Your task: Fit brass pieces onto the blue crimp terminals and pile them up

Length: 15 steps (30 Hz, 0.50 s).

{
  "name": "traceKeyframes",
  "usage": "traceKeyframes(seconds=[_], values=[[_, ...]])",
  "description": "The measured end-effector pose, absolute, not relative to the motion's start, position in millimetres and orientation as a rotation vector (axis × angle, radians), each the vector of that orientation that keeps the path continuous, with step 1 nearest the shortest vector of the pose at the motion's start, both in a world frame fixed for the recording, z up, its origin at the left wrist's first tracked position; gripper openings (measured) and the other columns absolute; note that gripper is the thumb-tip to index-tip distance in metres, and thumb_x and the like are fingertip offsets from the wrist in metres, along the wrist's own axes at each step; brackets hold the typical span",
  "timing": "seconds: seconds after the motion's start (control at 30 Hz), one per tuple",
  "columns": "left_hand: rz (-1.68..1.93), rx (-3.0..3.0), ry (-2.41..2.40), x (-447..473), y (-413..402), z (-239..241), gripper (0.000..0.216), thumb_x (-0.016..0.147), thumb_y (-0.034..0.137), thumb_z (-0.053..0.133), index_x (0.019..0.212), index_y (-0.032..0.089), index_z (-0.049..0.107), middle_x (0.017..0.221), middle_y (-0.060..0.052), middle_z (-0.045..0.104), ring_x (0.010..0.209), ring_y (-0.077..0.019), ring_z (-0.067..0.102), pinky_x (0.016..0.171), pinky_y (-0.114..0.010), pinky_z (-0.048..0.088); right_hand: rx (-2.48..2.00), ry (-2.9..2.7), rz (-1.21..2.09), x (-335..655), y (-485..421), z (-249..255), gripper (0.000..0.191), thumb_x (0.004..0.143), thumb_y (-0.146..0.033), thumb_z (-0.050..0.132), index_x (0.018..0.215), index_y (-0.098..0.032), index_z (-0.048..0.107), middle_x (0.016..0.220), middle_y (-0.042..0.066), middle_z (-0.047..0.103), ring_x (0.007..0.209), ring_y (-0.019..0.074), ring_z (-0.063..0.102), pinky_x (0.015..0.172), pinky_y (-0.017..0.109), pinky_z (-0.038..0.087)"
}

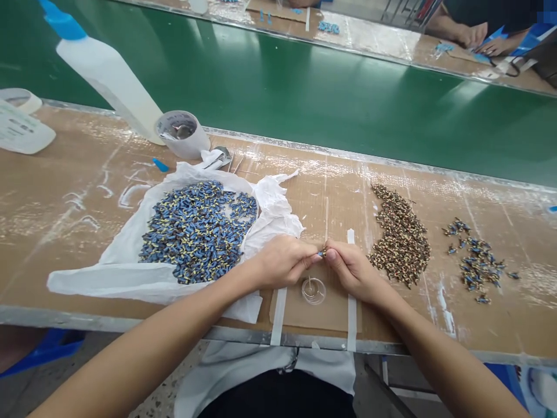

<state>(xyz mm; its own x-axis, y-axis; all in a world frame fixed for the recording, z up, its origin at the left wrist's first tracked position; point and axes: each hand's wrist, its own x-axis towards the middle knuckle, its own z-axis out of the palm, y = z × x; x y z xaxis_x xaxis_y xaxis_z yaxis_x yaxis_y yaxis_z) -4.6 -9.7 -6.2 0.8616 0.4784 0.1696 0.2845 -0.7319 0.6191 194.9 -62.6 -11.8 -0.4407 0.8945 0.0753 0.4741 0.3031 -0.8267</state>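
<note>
My left hand [282, 259] and my right hand [351, 268] meet over the cardboard bench, fingertips pinched together on one small blue and brown part [323, 251]. Just below them sits a small clear round dish [314, 290] with a thin stick in it. To the left, a big heap of blue and yellow small parts [195, 229] lies on a white plastic bag [122, 273]. To the right lies a pile of brown coiled parts [400, 238], and further right a smaller scatter of blue and brown assembled parts [476, 264].
A white squeeze bottle with a blue cap [104, 69] leans at the back left beside a tape roll [183, 133]. A green conveyor belt [304, 87] runs behind the bench. Another person's hands [478, 38] rest at the far right across it.
</note>
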Motion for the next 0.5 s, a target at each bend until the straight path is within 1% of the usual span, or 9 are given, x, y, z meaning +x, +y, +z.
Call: traceKeyframes(seconds=[0.13, 0.33, 0.5], values=[[0.466, 2.478, 0.565, -4, -13, -11, 0.036, 0.096, 0.027, 0.035, 0.066, 0.017, 0.050, 0.059, -0.001, 0.053, 0.053, -0.0130, 0.049, 0.053, -0.028, 0.030, -1.228, -2.098, 0.982, 194, -63, -12, 0.033, 0.102, -0.033, 0.029, 0.071, -0.022, 0.035, 0.066, 0.000, 0.041, 0.061, 0.0149, 0.043, 0.059, 0.028, 0.032], [0.444, 2.558, 0.600, -1, -17, -17, 0.033, 0.095, 0.027, 0.036, 0.067, 0.017, 0.051, 0.057, -0.001, 0.053, 0.050, -0.0130, 0.047, 0.050, -0.029, 0.026, -1.240, -2.172, 0.985, 196, -65, -8, 0.032, 0.102, -0.032, 0.030, 0.072, -0.021, 0.036, 0.067, 0.000, 0.042, 0.062, 0.0159, 0.043, 0.061, 0.029, 0.032], [0.426, 2.562, 0.620, -1, -18, -17, 0.030, 0.093, 0.027, 0.037, 0.069, 0.018, 0.053, 0.059, -0.002, 0.055, 0.051, -0.0137, 0.048, 0.051, -0.028, 0.029, -1.263, -2.181, 0.957, 194, -66, -8, 0.033, 0.102, -0.032, 0.029, 0.072, -0.021, 0.037, 0.067, 0.001, 0.043, 0.063, 0.0165, 0.044, 0.061, 0.030, 0.032]])
